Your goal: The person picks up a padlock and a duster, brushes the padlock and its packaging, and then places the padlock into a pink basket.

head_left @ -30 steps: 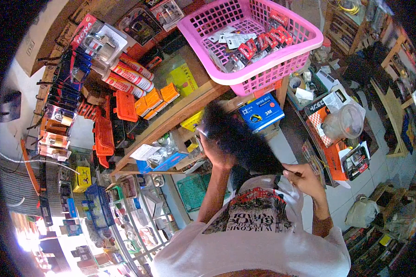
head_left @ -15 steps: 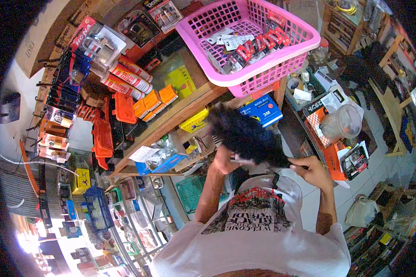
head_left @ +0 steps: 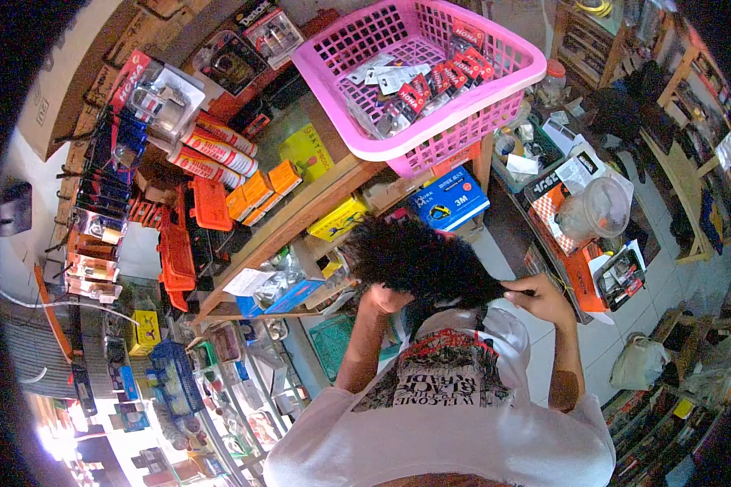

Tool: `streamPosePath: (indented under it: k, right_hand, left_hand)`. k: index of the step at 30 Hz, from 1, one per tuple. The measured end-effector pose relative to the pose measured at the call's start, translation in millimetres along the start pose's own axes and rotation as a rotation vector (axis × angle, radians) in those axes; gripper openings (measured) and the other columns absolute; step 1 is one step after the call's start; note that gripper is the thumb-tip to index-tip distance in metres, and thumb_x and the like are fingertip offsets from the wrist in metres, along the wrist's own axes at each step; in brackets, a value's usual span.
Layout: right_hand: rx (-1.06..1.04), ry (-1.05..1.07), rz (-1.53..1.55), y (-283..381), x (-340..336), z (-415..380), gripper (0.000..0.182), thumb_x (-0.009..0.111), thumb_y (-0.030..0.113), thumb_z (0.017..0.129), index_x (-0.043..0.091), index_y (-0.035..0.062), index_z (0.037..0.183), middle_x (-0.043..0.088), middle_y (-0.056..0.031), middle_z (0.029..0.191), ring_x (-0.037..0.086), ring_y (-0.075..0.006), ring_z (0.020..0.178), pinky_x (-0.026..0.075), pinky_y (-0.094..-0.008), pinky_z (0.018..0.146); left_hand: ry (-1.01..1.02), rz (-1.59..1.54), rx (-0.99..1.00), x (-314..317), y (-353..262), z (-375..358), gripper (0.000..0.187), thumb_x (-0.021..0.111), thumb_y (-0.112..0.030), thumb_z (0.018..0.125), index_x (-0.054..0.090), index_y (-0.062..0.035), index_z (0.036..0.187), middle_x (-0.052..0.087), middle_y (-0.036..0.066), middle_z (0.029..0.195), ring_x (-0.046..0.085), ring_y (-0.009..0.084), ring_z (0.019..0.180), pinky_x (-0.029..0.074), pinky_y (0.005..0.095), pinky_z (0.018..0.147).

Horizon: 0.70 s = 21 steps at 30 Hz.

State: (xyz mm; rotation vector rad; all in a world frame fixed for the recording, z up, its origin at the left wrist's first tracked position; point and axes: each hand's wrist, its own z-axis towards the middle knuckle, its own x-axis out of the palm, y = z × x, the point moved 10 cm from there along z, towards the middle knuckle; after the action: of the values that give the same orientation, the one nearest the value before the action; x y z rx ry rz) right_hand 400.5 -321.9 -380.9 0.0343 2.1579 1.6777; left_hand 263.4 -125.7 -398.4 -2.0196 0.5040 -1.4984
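Note:
A bushy black feather duster (head_left: 422, 260) spreads in front of my chest, between my two hands. My right hand (head_left: 540, 299) is closed, with thumb and fingers pinching the tapered tip at its right end. At the other end, my left hand (head_left: 388, 299) is curled in against the underside of the duster. Dark plumes cover most of the left fingers, and no handle shows. Just beyond the duster, a blue 3M box (head_left: 449, 199) sits on a shelf under the counter.
A pink basket (head_left: 414, 146) of red-carded packs stands on the wooden counter (head_left: 300, 213). Orange boxes (head_left: 260, 191), sealant tubes (head_left: 211, 162) and an orange case (head_left: 175, 256) lie to its left. A clear tub (head_left: 597, 215) stands on the right-hand bench. Below left is a glass display case (head_left: 244, 390).
The duster has shifted slightly left and turned, its plumes now covering more of my left hand. My right hand keeps its pinch. The view has moved a little.

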Motion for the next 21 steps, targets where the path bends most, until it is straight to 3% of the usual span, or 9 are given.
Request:
streamPosePath:
  k: [1, 4, 6, 8, 10, 14, 18, 19, 21]
  right_hand:
    - [-0.013, -0.012, -0.001, 9, 2, 4, 0.030, 0.068, 0.012, 0.088, 0.067, 0.0064, 0.117, 0.073, -0.0143, 0.098, 0.068, -0.0160, 0.086, 0.051, -0.0298, 0.078]
    - [0.023, -0.109, -0.020, 32, -5, 8, 0.033, 0.068, 0.013, 0.088, 0.066, 0.0078, 0.121, 0.072, -0.0161, 0.102, 0.069, -0.0173, 0.089, 0.051, -0.0300, 0.079]
    - [-0.054, -0.078, -0.016, 22, 2, 7, 0.032, 0.067, 0.015, 0.090, 0.065, 0.0082, 0.121, 0.071, -0.0177, 0.103, 0.068, -0.0184, 0.090, 0.051, -0.0317, 0.080]
    - [-0.126, 0.034, -0.033, 11, 17, 0, 0.031, 0.066, 0.015, 0.090, 0.066, 0.0079, 0.121, 0.071, -0.0177, 0.102, 0.068, -0.0177, 0.089, 0.051, -0.0326, 0.080]
    - [-0.124, 0.298, -0.061, 14, 47, -6, 0.030, 0.066, 0.015, 0.091, 0.066, 0.0074, 0.120, 0.071, -0.0172, 0.101, 0.068, -0.0180, 0.089, 0.051, -0.0325, 0.080]
    - [-0.203, 0.577, -0.014, 22, 94, -12, 0.030, 0.066, 0.012, 0.090, 0.066, 0.0071, 0.120, 0.071, -0.0173, 0.101, 0.069, -0.0195, 0.083, 0.051, -0.0317, 0.077]
    - [-0.301, 0.294, -0.082, 24, 106, 16, 0.036, 0.067, 0.011, 0.086, 0.065, 0.0091, 0.122, 0.070, -0.0169, 0.103, 0.068, -0.0248, 0.089, 0.051, -0.0349, 0.080]
    - [-0.414, 0.376, -0.040, 36, 112, 12, 0.035, 0.065, 0.012, 0.086, 0.066, 0.0074, 0.120, 0.070, -0.0178, 0.104, 0.068, -0.0281, 0.093, 0.051, -0.0375, 0.081]
    - [-0.244, 0.634, -0.178, 49, 115, 12, 0.034, 0.064, 0.013, 0.087, 0.066, 0.0079, 0.121, 0.070, -0.0185, 0.104, 0.068, -0.0292, 0.091, 0.051, -0.0382, 0.080]
  left_hand:
    - [-0.136, -0.133, -0.062, -35, 29, 3, 0.078, 0.055, -0.060, 0.086, 0.043, -0.0052, 0.140, 0.053, 0.017, 0.135, 0.049, 0.0309, 0.128, 0.037, 0.0483, 0.109]
    - [-0.232, -0.131, -0.148, -3, 28, 3, 0.066, 0.051, -0.055, 0.092, 0.048, -0.0065, 0.137, 0.058, 0.014, 0.129, 0.052, 0.0299, 0.124, 0.038, 0.0489, 0.108]
    - [0.235, -0.465, -0.113, 26, 6, 16, 0.064, 0.043, -0.056, 0.095, 0.048, -0.0070, 0.135, 0.057, 0.015, 0.130, 0.053, 0.0324, 0.121, 0.041, 0.0531, 0.104]
    - [-0.060, -0.690, 0.058, 27, -22, 32, 0.077, 0.028, -0.067, 0.095, 0.049, -0.0039, 0.133, 0.054, 0.025, 0.129, 0.056, 0.0420, 0.114, 0.046, 0.0607, 0.095]
    - [0.121, -0.295, -0.040, -4, -24, 45, 0.080, 0.028, -0.070, 0.093, 0.049, -0.0052, 0.134, 0.055, 0.025, 0.127, 0.057, 0.0421, 0.113, 0.044, 0.0617, 0.097]
    - [-0.060, -0.219, 0.057, -19, -39, 53, 0.079, 0.028, -0.071, 0.093, 0.054, -0.0053, 0.128, 0.063, 0.023, 0.114, 0.063, 0.0400, 0.104, 0.047, 0.0623, 0.093]
    - [-0.124, -0.193, 0.009, -16, -33, 62, 0.076, 0.028, -0.069, 0.094, 0.055, -0.0069, 0.127, 0.064, 0.022, 0.111, 0.065, 0.0397, 0.098, 0.052, 0.0588, 0.086]
    - [-0.126, -0.216, 0.017, -17, -32, 66, 0.076, 0.030, -0.070, 0.093, 0.056, -0.0063, 0.126, 0.065, 0.023, 0.111, 0.065, 0.0404, 0.097, 0.051, 0.0595, 0.087]
    - [-0.150, -0.225, 0.010, -23, -30, 69, 0.077, 0.033, -0.071, 0.092, 0.057, -0.0057, 0.126, 0.064, 0.024, 0.112, 0.065, 0.0411, 0.097, 0.050, 0.0601, 0.089]
